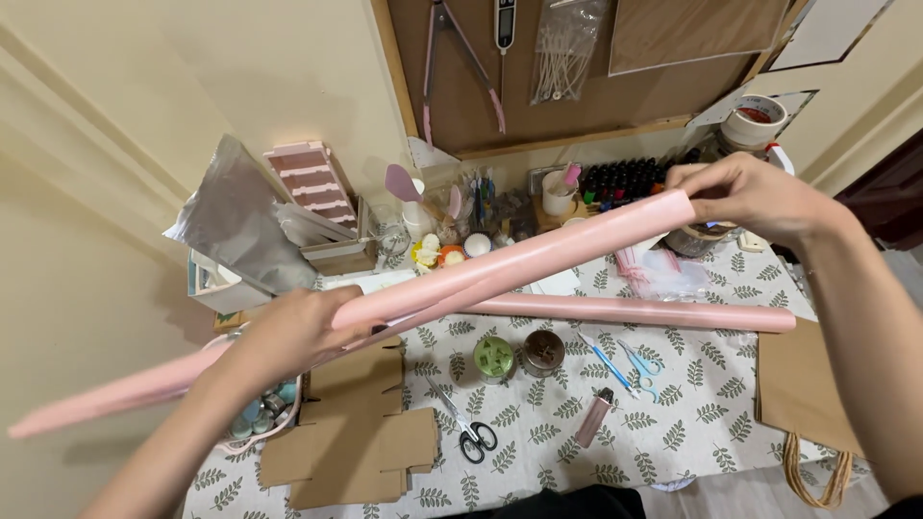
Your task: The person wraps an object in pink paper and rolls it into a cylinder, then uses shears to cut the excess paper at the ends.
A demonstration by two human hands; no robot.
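Observation:
I hold a long roll of pink paper [519,264] up over the table, slanting from lower left to upper right. My left hand [288,332] grips it near its middle-left, and its loose sheet trails off to the lower left. My right hand [755,192] pinches the roll's upper right end. A second pink roll [654,312] lies flat on the leaf-patterned tablecloth [692,423] below.
On the cloth lie black scissors [466,428], blue scissors [625,370], a pink lighter [594,418], two small jars [519,354], flat cardboard [361,432] and a brown paper bag [803,394]. Craft supplies, a tape roll [755,120] and a pinboard [577,67] crowd the back.

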